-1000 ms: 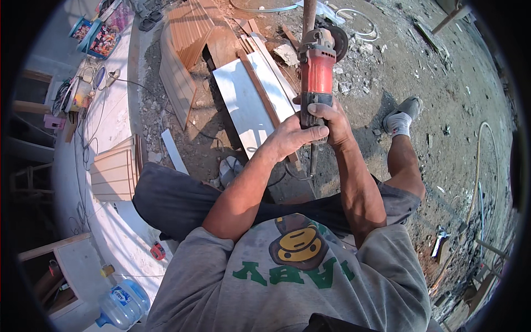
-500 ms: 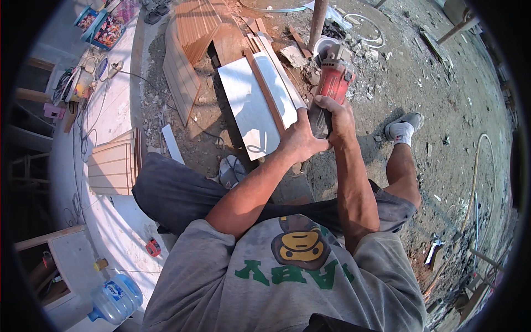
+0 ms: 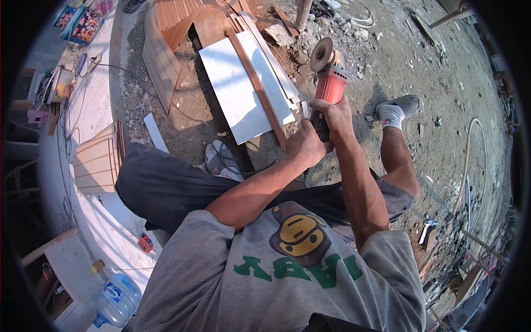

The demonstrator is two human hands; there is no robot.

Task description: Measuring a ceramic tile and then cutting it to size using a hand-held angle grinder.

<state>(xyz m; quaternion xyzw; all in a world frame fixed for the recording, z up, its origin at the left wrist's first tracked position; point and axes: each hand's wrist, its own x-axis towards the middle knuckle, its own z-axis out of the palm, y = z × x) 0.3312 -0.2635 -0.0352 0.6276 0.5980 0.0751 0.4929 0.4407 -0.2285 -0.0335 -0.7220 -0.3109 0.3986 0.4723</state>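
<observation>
Both hands hold a red and black angle grinder pointing away from me, above the dirt ground. Its round disc stands at the far end, its flat face turned toward the left. My right hand is wrapped round the grinder's body just behind the red part. Closed on the dark rear end is my left hand, its thumb raised along the side. Left of the grinder lies a white sheet panel with a brown wooden strip across it. The disc touches nothing that I can see.
Stacked brown grooved boards lie beyond my left knee, with more grooved panels on the pale ledge. A red tape measure and a water jug are at the left. Rubble covers the far ground; a hose curves at right.
The grinder has been turned in my hands, so its disc now shows at the left of its head. Both hands keep hold of it. The whole view has shifted slightly.
</observation>
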